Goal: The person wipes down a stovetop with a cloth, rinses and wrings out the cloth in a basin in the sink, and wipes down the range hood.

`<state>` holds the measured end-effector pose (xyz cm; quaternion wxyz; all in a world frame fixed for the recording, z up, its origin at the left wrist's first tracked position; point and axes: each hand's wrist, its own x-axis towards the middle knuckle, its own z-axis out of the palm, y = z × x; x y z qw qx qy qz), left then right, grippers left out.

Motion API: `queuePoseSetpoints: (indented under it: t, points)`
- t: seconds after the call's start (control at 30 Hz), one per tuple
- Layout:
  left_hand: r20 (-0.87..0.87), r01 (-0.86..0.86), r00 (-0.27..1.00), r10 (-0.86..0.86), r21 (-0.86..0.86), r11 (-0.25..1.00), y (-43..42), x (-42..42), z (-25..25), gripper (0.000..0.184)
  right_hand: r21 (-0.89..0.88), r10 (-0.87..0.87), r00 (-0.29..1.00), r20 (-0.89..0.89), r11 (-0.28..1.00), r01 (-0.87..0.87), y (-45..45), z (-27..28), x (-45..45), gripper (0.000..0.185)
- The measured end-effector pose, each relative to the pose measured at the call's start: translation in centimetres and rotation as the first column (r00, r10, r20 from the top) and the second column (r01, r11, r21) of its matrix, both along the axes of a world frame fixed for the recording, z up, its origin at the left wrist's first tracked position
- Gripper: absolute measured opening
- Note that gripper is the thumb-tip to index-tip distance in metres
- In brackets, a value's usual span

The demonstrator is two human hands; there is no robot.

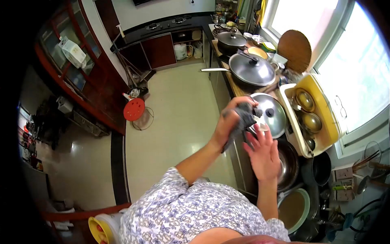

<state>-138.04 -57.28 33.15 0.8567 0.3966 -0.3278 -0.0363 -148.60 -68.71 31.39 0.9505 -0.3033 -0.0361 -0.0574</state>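
1. Kitchen counter [235, 90] at right; nearest, the right hand [264, 156] is open, fingers spread, fingertips by a small white item [261, 124], contact unclear.
2. Left hand [232, 118] curls closed around a gray cloth [243, 118], its long axis slanting near-left to far-right.
3. Beyond: lidded pan [248, 72], then stove [178, 20].

Grey cloth [243, 116] blurry, folds hide part of the left hand [228, 122]. Pale bit [260, 124] by the right hand [264, 158]: can't tell what from here, too small. Metal basin [290, 164] partly behind that hand. Silver lid [277, 118] partly covered too.
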Motion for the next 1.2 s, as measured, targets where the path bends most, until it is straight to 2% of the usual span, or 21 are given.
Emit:
queuePoseSetpoints:
  t: [0.03,0.07,0.1,0.13,0.17,0.27,0.3,0.4,0.47,0.53,0.6,0.63,0.67,0.73,0.8,0.83,0.87,0.93,1.03,1.13,1.2]
  points:
    - [0.291,-0.189,0.952,0.091,0.328,0.926,2.9,2.0,0.3,0.064,0.253,0.179,0.983,0.045,0.950,-0.184,2.2,-1.8,2.8,0.053]
    - [0.617,-0.409,0.785,0.059,0.445,0.797,5.1,3.4,-0.2,0.070,0.480,0.335,0.933,0.135,0.801,-0.357,4.2,-3.5,5.4,0.053]
    - [0.738,-0.562,0.674,0.039,0.477,0.675,7.2,3.6,0.8,0.073,0.264,0.239,0.969,-0.058,0.940,-0.216,8.4,-0.6,7.8,0.054]
    - [0.842,-0.710,0.539,-0.012,0.462,0.531,9.2,3.8,1.8,0.075,0.252,0.311,0.950,0.017,0.918,-0.305,10.7,0.3,10.0,0.052]
    - [0.822,-0.701,0.570,0.026,0.469,0.536,11.5,5.2,1.4,0.076,0.230,0.379,0.921,0.090,0.892,-0.390,13.0,1.2,12.2,0.049]
    - [0.485,-0.593,0.775,0.404,0.341,0.729,17.5,9.6,0.7,0.073,0.433,0.557,0.828,-0.061,0.763,-0.481,18.5,-2.6,18.4,0.045]
    - [0.513,-0.645,0.748,0.422,0.408,0.647,19.6,10.8,0.3,0.069,0.437,0.612,0.777,-0.150,0.745,-0.503,20.3,-2.9,19.7,0.043]
    - [0.614,-0.759,0.651,0.446,0.542,0.361,26.1,14.8,-1.7,0.060,0.501,0.787,0.608,-0.104,0.570,-0.652,25.4,-5.0,25.0,0.041]
    - [0.677,-0.782,0.609,0.414,0.599,0.171,30.2,16.9,-4.0,0.056,0.439,0.859,0.483,-0.169,0.505,-0.743,28.2,-6.8,29.1,0.040]
    - [0.609,-0.758,0.600,0.519,0.640,0.125,33.6,19.0,-5.6,0.048,0.335,0.812,0.412,-0.414,0.556,-0.760,30.8,-6.0,32.3,0.034]
    - [0.369,-0.611,0.679,0.635,0.764,0.209,37.1,22.0,-7.5,0.043,0.240,0.848,0.322,-0.422,0.447,-0.862,33.2,-8.8,36.5,0.030]
    - [0.234,-0.527,0.696,0.679,0.808,0.262,38.5,23.7,-8.4,0.041,0.059,0.812,0.351,-0.467,0.425,-0.903,34.4,-9.4,38.6,0.030]
    - [0.094,-0.528,0.672,0.735,0.757,0.386,39.5,25.7,-9.2,0.030,-0.120,0.772,0.389,-0.503,0.383,-0.916,35.5,-10.1,40.8,0.029]
    - [-0.025,-0.547,0.572,0.820,0.733,0.404,41.9,29.4,-9.6,0.022,-0.442,0.710,0.460,-0.533,0.230,-0.867,37.2,-10.2,45.5,0.031]
    - [-0.176,-0.624,0.425,0.888,0.653,0.428,44.9,33.7,-10.8,0.016,-0.714,0.671,0.541,-0.507,0.025,-0.700,38.5,-8.6,52.6,0.035]
    - [-0.239,-0.705,0.353,0.904,0.567,0.426,46.1,35.8,-11.1,0.017,-0.932,0.541,0.814,-0.209,0.142,-0.333,39.7,-9.6,55.1,0.045]
    - [-0.239,-0.752,0.278,0.930,0.549,0.366,48.1,37.9,-12.6,0.020,-0.889,0.589,0.782,-0.204,0.222,-0.400,40.4,-10.8,57.9,0.046]
    - [-0.281,-0.783,0.238,0.930,0.511,0.355,48.8,41.3,-10.9,0.022,-0.787,0.668,0.724,-0.172,0.349,-0.509,40.4,-7.5,64.8,0.046]
    - [-0.358,-0.739,0.281,0.890,0.511,0.439,50.3,46.5,-11.7,0.027,-0.828,0.631,0.773,-0.066,0.398,-0.396,42.0,-7.2,72.3,0.045]
    - [-0.319,-0.542,0.419,0.850,0.663,0.516,50.8,52.1,-10.5,0.034,-0.765,0.608,0.734,-0.302,0.305,-0.568,42.6,-6.0,78.7,0.043]
    - [-0.292,-0.414,0.555,0.778,0.715,0.564,52.5,56.9,-12.2,0.041,-0.937,0.558,0.820,-0.130,0.202,-0.286,42.8,-8.8,84.1,0.040]
